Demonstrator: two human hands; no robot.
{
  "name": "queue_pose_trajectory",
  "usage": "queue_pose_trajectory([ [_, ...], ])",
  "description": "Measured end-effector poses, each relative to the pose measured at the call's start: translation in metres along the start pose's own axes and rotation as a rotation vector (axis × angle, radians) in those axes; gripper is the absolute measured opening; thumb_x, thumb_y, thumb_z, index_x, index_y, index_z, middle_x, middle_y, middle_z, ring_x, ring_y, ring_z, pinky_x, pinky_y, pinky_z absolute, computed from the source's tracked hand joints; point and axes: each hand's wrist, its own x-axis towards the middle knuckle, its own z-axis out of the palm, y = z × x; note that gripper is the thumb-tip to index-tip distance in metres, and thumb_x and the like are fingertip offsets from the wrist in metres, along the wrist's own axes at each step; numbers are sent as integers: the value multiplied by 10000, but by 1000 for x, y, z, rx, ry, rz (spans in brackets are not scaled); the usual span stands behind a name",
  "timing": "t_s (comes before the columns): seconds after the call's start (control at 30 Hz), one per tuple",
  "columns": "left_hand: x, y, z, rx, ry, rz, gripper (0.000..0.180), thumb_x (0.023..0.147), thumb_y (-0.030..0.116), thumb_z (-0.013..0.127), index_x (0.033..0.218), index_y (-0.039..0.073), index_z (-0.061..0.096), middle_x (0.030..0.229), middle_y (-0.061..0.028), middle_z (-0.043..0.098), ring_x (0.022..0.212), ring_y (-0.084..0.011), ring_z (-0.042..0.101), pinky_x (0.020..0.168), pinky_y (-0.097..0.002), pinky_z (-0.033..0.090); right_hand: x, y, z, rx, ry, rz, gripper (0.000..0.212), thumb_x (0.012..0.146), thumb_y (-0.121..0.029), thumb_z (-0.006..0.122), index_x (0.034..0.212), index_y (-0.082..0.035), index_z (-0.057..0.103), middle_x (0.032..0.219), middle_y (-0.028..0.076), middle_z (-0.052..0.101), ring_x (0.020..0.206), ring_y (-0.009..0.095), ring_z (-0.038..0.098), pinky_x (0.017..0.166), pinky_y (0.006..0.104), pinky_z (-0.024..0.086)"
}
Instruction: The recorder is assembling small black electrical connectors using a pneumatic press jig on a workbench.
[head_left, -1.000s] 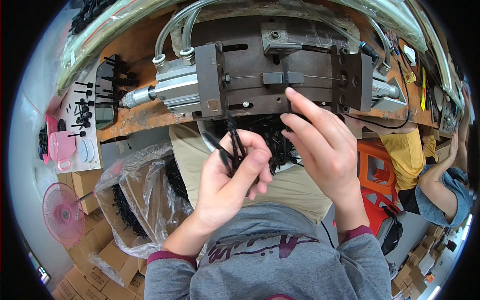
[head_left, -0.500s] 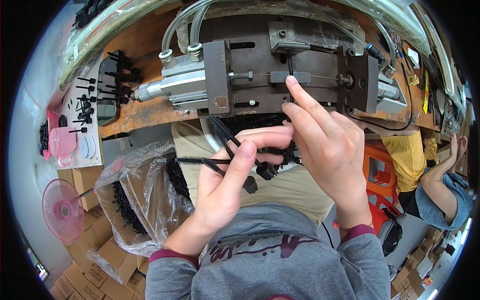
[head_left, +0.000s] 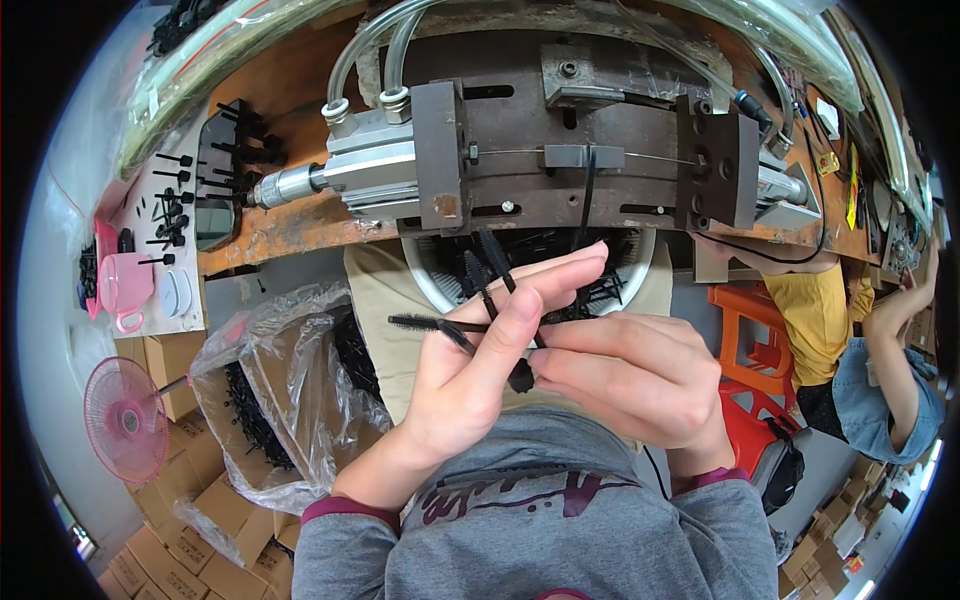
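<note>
Several black mascara wands (head_left: 491,262) fan out from my left hand (head_left: 470,375), which is closed around them below the machine, bristle ends pointing up and left. The fingers of my right hand (head_left: 630,375) are pressed together at the lower end of one wand, by the left thumb. Beyond both hands, a small grey metal block (head_left: 570,157) sits between two thin rods in the press fixture (head_left: 560,200). A slim black piece (head_left: 588,195) hangs down in front of the block, slightly blurred. Beneath the fixture stands a white tub (head_left: 645,275) with many black pieces inside.
An open plastic-lined box (head_left: 330,400) of black pieces is at the left, near a pink fan (head_left: 127,420). Wands stand in a holder (head_left: 215,215) on the bench. An orange stool (head_left: 745,330) and a person in denim (head_left: 880,395) are at the right.
My right hand has come down from the metal block to the wands in my left hand. My left hand has shifted slightly right. The fixture's side pins have drawn back.
</note>
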Motion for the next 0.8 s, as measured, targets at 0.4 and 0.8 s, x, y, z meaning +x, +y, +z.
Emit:
queue_pose_trajectory([
  [0.4, -8, 0, -6, -123, 154, -101, 322, 1050, 304, 445, 1002, 14, 575, 717, -19, 563, 559, -64, 497, 532, -193, 419, 12, 31, 0, -496, 102, 98, 265, 692, 5, 767, 937, -6, 667, 1206, 150, 659, 849, 241, 676, 730, 320, 543],
  [0.8, -5, 6, -5, -24, 165, -46, 404, 1065, 327, 331, 1087, -18, 541, 1091, -177, 606, 958, -217, 608, 847, -355, 494, 25, 17, -5, -675, -25, 185, 235, 711, -54, 765, 922, -39, 662, 1207, 92, 675, 596, 178, 602, 559, 286, 476],
])
